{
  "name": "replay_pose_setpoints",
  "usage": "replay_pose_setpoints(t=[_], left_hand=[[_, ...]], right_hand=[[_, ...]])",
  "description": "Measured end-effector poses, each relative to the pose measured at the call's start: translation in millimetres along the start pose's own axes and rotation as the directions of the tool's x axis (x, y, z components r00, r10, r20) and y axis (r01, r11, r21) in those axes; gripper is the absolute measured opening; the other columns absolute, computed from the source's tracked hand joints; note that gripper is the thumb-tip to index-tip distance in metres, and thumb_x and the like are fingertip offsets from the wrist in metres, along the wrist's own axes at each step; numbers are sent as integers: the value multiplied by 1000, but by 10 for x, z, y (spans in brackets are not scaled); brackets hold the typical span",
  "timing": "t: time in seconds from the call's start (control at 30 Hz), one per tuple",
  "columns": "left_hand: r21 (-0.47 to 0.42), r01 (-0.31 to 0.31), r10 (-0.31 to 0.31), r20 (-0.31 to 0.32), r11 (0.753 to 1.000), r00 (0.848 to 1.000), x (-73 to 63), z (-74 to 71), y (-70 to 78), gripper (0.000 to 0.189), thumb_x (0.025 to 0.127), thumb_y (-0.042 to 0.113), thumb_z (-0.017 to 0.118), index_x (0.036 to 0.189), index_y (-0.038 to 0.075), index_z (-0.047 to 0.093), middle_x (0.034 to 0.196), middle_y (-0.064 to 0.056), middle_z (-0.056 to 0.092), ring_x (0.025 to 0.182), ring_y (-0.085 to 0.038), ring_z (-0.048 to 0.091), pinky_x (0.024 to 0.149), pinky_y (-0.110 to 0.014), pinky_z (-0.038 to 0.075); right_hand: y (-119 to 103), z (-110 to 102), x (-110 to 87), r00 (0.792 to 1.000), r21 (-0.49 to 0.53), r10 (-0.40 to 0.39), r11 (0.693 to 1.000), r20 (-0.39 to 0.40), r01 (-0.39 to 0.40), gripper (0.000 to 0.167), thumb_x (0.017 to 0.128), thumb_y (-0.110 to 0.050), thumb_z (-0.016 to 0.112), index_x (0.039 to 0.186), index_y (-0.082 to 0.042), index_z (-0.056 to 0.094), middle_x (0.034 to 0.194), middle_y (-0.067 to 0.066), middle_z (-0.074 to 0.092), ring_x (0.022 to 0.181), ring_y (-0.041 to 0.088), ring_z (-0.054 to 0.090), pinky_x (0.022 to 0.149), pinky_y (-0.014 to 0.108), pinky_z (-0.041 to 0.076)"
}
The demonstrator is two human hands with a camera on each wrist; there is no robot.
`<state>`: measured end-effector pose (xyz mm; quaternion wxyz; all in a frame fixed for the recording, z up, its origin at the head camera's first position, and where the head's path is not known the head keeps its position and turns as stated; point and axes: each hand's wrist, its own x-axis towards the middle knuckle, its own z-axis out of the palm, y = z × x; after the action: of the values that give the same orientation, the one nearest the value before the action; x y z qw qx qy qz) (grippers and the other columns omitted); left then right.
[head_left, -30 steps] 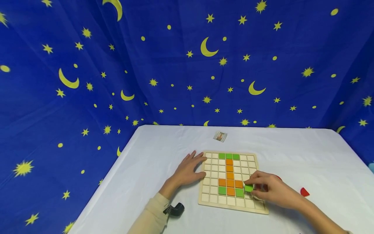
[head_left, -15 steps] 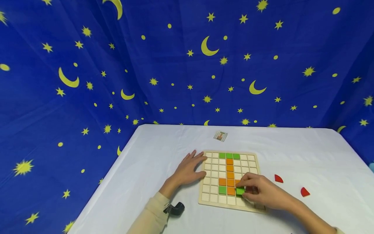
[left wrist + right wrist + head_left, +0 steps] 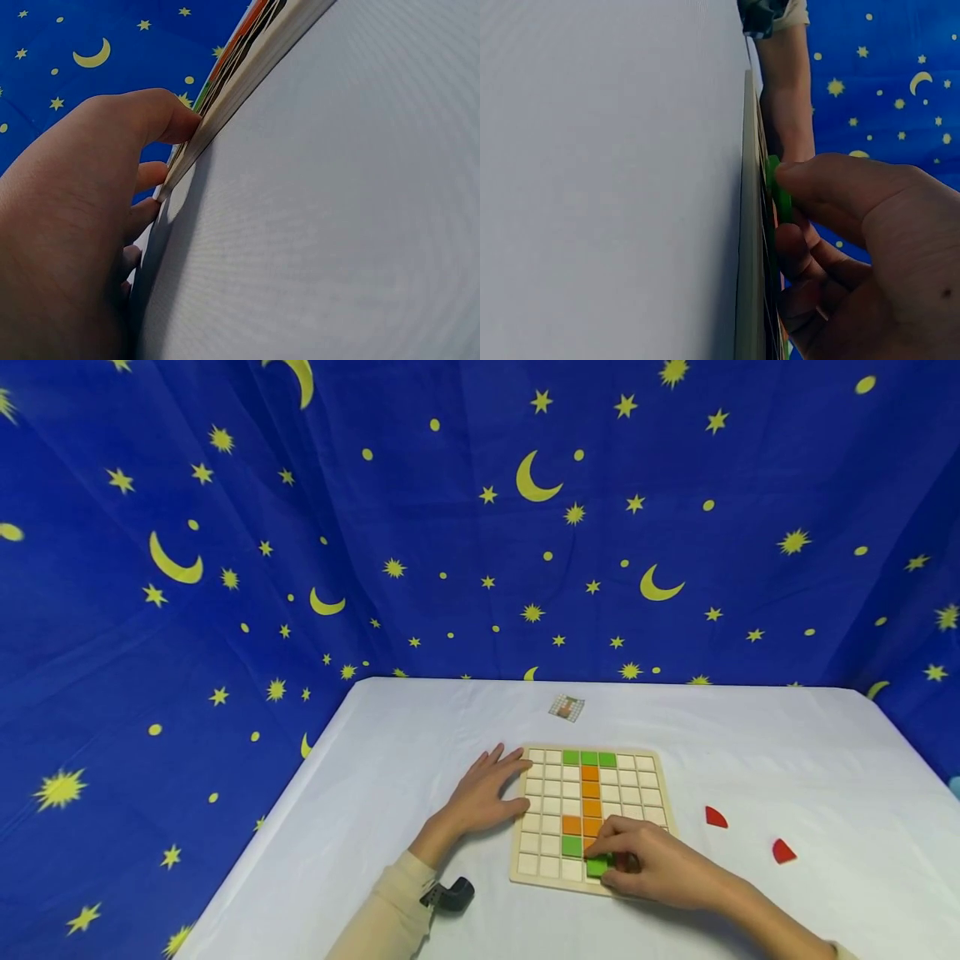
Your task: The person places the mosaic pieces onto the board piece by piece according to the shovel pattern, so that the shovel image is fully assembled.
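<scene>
A wooden grid board [image 3: 515,852] lies on the white table, bearing cream squares, an orange column and several green squares. My right hand [image 3: 652,862] pinches a green square tile [image 3: 597,867] between thumb and fingers over the board's nearest row, below the orange column. In the right wrist view the green tile [image 3: 781,201] stands out just off the board's face, under the thumb. At the board's left edge rests my left hand [image 3: 483,793], fingers spread, thumb and fingertips touching the rim. The right hand hides several squares at the lower right.
Two red quarter-round pieces, one nearer [image 3: 716,817] and one farther right [image 3: 783,852], lie right of the board. A small card with a printed grid pattern [image 3: 566,707] lies behind it. A black device [image 3: 453,896] sits at the left wrist. A blue star-patterned cloth [image 3: 450,527] surrounds the table.
My right hand has moved left and toward the near edge across the board, carrying the green tile from the right side to the nearest row. The left hand stays at the rim.
</scene>
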<state>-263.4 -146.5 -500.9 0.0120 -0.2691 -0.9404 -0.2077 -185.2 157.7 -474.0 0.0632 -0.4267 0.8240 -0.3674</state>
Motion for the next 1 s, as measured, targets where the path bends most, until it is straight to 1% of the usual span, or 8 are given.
replay_pose_setpoints(t=[0.23,0.47,0.67,0.8,1.0], left_hand=[[-2,13,-13,5,1000,1000,-1,11,-19,65,86,51,57,144,25,45,154,4,30,145,-25,13,117,-41,8],[-3,14,-14,10,1000,1000,-4,7,-15,65,85,50,57,144,25,45,155,4,29,145,-25,13,117,-40,8],[1,11,-11,8,1000,1000,0,-1,-3,65,85,50,56,144,24,45,154,3,30,144,-26,14,117,-41,9],[-9,-1,1,8,1000,1000,12,-7,14,65,86,50,56,144,24,46,154,2,30,144,-26,14,117,-42,9],[-3,14,-13,16,1000,1000,13,-18,19,65,85,50,57,144,24,46,154,3,30,144,-25,13,117,-40,8]], right_hand=[[-12,41,11,1000,5,19,1000,6,-19,26,84,-18,74,109,-27,71,102,-14,58,75,5,53,62,18,47],[-13,67,15,1000,-13,27,1000,-1,-27,25,84,-22,74,108,-28,72,100,-14,57,75,4,51,62,18,46],[-26,64,12,999,-13,46,999,16,-46,22,85,-26,73,107,-31,72,98,-16,57,79,5,52,65,18,45],[-34,54,-1,999,-22,46,999,14,-46,21,86,-27,73,107,-31,72,97,-17,57,81,5,52,67,18,44],[-23,57,-1,999,-22,35,999,9,-34,22,85,-26,74,107,-32,72,97,-17,57,80,6,52,66,18,44]])
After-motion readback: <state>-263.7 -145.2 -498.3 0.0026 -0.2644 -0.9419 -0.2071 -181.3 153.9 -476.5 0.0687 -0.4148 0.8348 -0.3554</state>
